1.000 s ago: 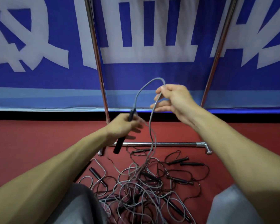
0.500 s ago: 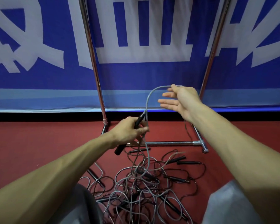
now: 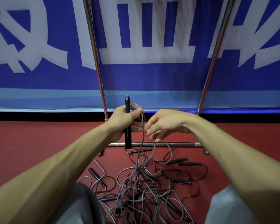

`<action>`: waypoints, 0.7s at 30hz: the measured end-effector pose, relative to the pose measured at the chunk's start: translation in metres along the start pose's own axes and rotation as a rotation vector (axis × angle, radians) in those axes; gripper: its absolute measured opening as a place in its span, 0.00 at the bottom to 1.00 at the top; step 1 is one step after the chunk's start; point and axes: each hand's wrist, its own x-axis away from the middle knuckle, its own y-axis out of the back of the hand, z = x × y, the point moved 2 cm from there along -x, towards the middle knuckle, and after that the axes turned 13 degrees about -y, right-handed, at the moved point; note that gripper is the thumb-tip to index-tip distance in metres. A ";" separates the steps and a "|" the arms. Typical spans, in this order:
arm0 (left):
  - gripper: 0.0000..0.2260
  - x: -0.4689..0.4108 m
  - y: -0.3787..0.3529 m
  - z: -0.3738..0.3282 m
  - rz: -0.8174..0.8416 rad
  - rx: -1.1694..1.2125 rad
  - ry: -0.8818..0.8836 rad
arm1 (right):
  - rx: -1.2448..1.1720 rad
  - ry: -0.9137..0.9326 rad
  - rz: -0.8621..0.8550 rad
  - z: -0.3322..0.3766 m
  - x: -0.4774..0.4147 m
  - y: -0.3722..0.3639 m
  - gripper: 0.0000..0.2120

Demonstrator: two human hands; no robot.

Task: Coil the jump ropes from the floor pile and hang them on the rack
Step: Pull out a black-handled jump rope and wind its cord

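Your left hand (image 3: 121, 122) clenches the black handle (image 3: 128, 139) upright, pinning a loop of grey cord (image 3: 143, 121) against it as an anchor, while your right hand (image 3: 166, 122) pinches that cord just beside it to draw slack from the floor pile (image 3: 142, 183) at the foot of the rack (image 3: 168, 144).

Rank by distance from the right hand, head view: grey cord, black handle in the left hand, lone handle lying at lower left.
1. grey cord: at the right hand's fingertips.
2. black handle: just to the left, gripped upright by the left hand.
3. lone handle: far down-left, well below both hands.
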 end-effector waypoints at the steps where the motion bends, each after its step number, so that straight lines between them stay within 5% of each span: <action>1: 0.07 -0.001 0.002 -0.001 0.000 0.002 0.012 | 0.090 0.000 -0.047 0.000 -0.002 -0.002 0.06; 4: 0.07 0.000 0.006 -0.004 0.037 -0.073 0.031 | 0.492 -0.023 -0.182 -0.001 -0.011 -0.010 0.05; 6: 0.06 0.001 0.006 -0.006 0.043 -0.090 0.033 | 0.609 -0.054 -0.178 -0.007 -0.022 -0.014 0.25; 8: 0.06 0.002 0.004 -0.008 0.018 0.019 0.057 | 0.556 -0.064 -0.122 -0.012 -0.028 -0.021 0.33; 13: 0.07 -0.003 0.009 -0.012 -0.104 0.361 0.081 | 0.213 0.049 0.053 -0.014 -0.033 -0.036 0.04; 18: 0.07 -0.011 0.027 -0.005 -0.192 0.339 0.023 | -0.079 0.035 -0.067 -0.006 -0.022 -0.015 0.08; 21: 0.08 -0.005 0.025 0.004 -0.029 0.058 0.059 | -0.391 0.142 -0.193 0.005 -0.012 0.000 0.05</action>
